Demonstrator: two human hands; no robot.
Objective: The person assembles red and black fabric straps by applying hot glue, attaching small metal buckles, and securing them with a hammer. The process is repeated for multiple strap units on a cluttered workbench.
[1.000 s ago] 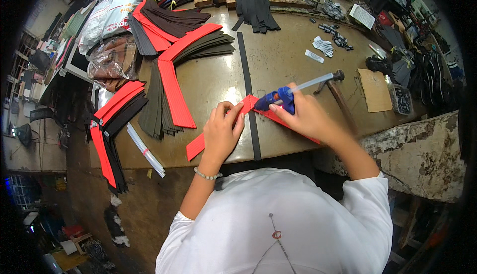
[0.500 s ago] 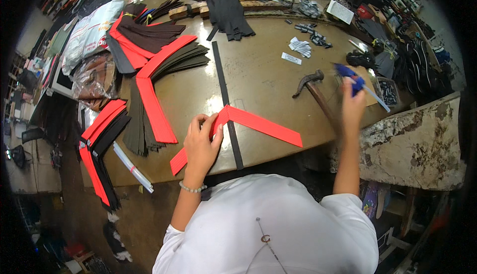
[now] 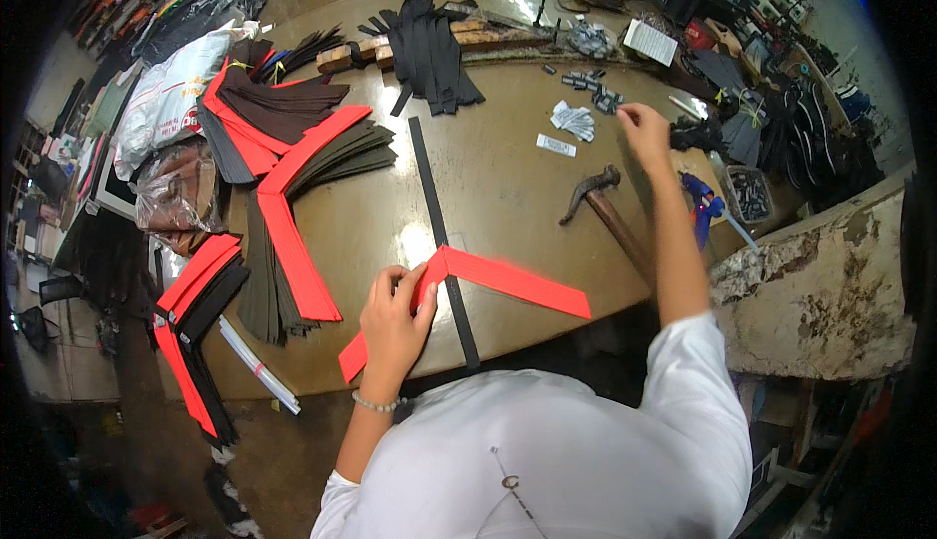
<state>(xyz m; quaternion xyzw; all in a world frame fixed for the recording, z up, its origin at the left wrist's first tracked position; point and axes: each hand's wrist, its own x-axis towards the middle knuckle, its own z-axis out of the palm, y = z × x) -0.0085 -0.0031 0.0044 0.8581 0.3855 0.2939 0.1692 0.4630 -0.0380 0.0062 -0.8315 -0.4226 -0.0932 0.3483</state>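
My left hand (image 3: pixel 395 319) grips a red V-shaped ribbed strip (image 3: pixel 522 285) near its bend, thumb and fingers closed about one arm. The strip crosses a long black strip (image 3: pixel 427 183) lying on the table. My right hand (image 3: pixel 646 139) is stretched forward with its fingertips pinched together beside the small dark pieces (image 3: pixel 591 84). Whatever may be between those fingertips is too small to make out. To the right of that forearm lies a blue glue gun (image 3: pixel 699 197), a clear glue stick (image 3: pixel 740 231) jutting from its back. A hammer (image 3: pixel 615 223) rests left of the forearm.
Stacks of red, brown and black strips (image 3: pixel 298 246) cover the table's left side. White labels (image 3: pixel 572 120) lie near the dark pieces. Black strips (image 3: pixel 429 56) drape over a wooden bar at the back. A plastic box (image 3: pixel 750 195) of small parts stands right, above a worn ledge (image 3: pixel 820 295).
My right hand has let go of the glue gun and moved forward and left to the small dark pieces. My left hand keeps its hold on the red strip. The whole view has shifted slightly.
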